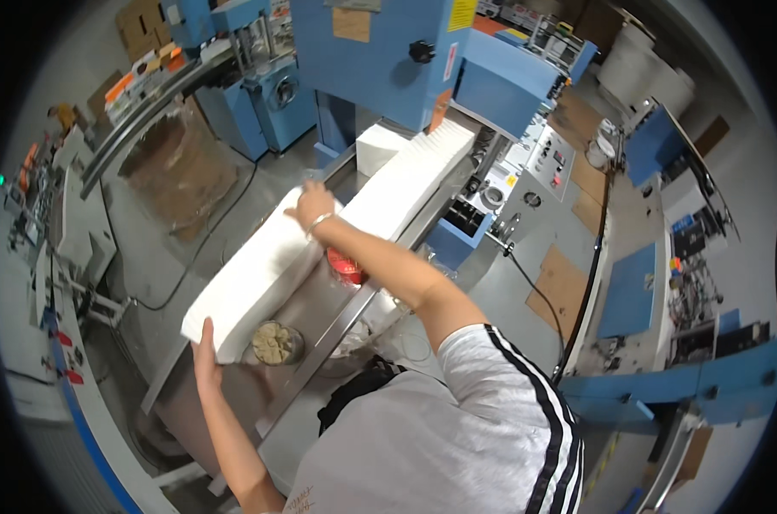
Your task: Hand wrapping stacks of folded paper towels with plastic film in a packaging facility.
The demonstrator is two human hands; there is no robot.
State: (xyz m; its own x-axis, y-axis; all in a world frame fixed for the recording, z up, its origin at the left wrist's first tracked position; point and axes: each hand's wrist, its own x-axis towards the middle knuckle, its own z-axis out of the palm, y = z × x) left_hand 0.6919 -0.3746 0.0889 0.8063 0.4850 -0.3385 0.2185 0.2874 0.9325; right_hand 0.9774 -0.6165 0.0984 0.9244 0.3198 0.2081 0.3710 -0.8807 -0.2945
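Note:
A long block of stacked white paper tissue [256, 265] lies slantwise over a metal table, between my two hands. My left hand [206, 360] presses on its near end, thumb up along the face and the other fingers mostly hidden. At the far end, my right hand [314, 208] grips the block's top corner, its fingers slightly blurred and a bracelet on the wrist. To the right, a second long white tissue block [406, 184] runs along a channel towards the blue machine [380, 73]. A shorter white block [380, 147] sits beside it.
On the table [234, 403] stand a round container [277, 343] of crumpled tan pieces and a red round object [345, 266]. A metal rail [333, 338] edges the table near my body. A control panel [543, 158] is at the right; a plastic-wrapped bundle [179, 167] lies back left.

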